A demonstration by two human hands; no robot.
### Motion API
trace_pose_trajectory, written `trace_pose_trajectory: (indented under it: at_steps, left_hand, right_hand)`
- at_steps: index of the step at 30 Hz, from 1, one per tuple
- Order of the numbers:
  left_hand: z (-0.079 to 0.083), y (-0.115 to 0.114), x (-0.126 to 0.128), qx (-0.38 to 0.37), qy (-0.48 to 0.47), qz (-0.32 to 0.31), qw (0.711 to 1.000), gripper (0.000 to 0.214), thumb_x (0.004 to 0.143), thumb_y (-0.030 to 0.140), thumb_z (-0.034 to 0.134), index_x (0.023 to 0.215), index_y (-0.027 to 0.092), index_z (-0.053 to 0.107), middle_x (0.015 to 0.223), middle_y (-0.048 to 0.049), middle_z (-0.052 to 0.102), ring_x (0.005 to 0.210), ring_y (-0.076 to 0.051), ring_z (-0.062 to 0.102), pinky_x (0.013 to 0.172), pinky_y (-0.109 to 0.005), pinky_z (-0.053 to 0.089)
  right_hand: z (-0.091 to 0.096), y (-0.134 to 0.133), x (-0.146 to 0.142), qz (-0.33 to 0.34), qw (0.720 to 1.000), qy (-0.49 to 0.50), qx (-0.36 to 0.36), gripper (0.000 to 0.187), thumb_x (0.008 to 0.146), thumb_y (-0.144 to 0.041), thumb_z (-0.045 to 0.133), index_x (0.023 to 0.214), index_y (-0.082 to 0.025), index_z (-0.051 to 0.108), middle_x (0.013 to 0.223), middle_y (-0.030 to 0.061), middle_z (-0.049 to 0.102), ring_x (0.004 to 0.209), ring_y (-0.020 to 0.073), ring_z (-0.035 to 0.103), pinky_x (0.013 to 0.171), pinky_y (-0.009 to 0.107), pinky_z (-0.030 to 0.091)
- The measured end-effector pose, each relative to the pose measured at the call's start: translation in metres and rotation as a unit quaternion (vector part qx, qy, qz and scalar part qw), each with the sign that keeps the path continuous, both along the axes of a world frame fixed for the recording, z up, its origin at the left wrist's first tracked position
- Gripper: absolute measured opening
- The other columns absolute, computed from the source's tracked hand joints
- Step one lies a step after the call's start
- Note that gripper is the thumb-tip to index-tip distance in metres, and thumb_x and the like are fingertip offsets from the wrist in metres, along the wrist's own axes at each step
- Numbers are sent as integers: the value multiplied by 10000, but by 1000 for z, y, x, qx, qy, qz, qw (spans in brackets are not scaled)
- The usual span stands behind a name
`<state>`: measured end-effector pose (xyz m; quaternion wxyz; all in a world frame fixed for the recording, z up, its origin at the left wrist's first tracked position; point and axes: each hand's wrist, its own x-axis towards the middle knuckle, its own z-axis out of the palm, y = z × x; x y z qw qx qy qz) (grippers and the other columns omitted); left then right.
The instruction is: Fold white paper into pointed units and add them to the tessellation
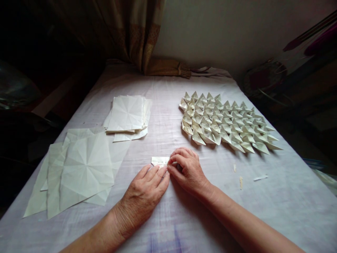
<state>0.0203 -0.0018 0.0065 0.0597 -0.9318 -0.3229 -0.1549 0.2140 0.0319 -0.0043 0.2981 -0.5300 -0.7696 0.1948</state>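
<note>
A small folded piece of paper [158, 161] lies flat on the cloth in front of me, with faint print on it. My left hand [147, 184] rests palm down over its near edge, fingers stretched out and pressing on it. Thumb and forefinger of my right hand [186, 169] pinch the paper's right end, which those fingers partly hide. To the right beyond my hands stand rows of folded paper boats [226, 123], set close together with their points up.
Creased square sheets [88, 167] spread over the left side of the cloth-covered surface [168, 112]. Behind them sits a neater stack of creased paper [127, 114]. Small scraps [240, 182] and a white paper strip [260, 177] lie at right. A curtain [142, 38] hangs at the back.
</note>
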Motion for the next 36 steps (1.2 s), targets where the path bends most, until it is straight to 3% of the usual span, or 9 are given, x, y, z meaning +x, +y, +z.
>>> trace_pose_trajectory:
  at_steps: [6, 18, 21, 24, 28, 36]
  left_hand:
    - [-1, -1, -1, 9, 18, 0, 1000, 342, 965, 100, 381, 1226, 115, 601, 1273, -116, 665, 1145, -255, 615, 1007, -425, 436]
    - [-2, -1, 2, 18, 20, -9, 1000, 348, 942, 70, 381, 1206, 88, 607, 1243, -142, 674, 1116, -260, 622, 982, -435, 447]
    - [-2, -2, 2, 28, 27, -11, 999, 365, 926, 61, 389, 1231, 69, 589, 1247, -157, 670, 1126, -264, 622, 1000, -429, 439]
    - [-3, -3, 2, 32, 28, -7, 999, 383, 916, 59, 382, 1245, 65, 578, 1264, -158, 663, 1132, -262, 625, 1012, -415, 434]
    - [-3, -4, 0, 18, 23, -5, 1000, 387, 911, 69, 391, 1251, 82, 576, 1288, -141, 653, 1148, -265, 622, 1015, -407, 429]
    - [2, 2, 14, 9, 0, 28, 1000, 140, 940, 165, 519, 1029, 141, 624, 1089, -98, 702, 980, -244, 644, 941, -414, 472]
  right_hand:
    - [-6, -9, 1, -68, 997, -22, 27, 166, 789, -175, 639, 943, -231, 614, 1163, 85, 641, 1229, 292, 488, 1013, 465, 335]
    - [-7, -7, 6, -85, 995, -35, 35, 107, 842, -141, 578, 843, -234, 630, 1104, 66, 662, 1146, 257, 549, 974, 433, 371]
    - [-7, -10, 4, -79, 995, -48, 39, 43, 852, -211, 613, 886, -236, 619, 1147, 83, 645, 1171, 270, 532, 985, 446, 356]
    - [-7, -11, 4, -70, 995, -56, 36, 123, 822, -268, 681, 911, -230, 605, 1191, 100, 626, 1192, 290, 520, 988, 463, 345]
    - [-8, -6, 7, -87, 995, -43, 33, 79, 834, -174, 649, 873, -233, 612, 1132, 67, 648, 1136, 260, 552, 968, 437, 354]
    - [-7, -3, 7, -67, 995, -54, 49, 176, 890, -133, 572, 963, -248, 683, 1134, 63, 655, 1135, 249, 551, 959, 421, 352]
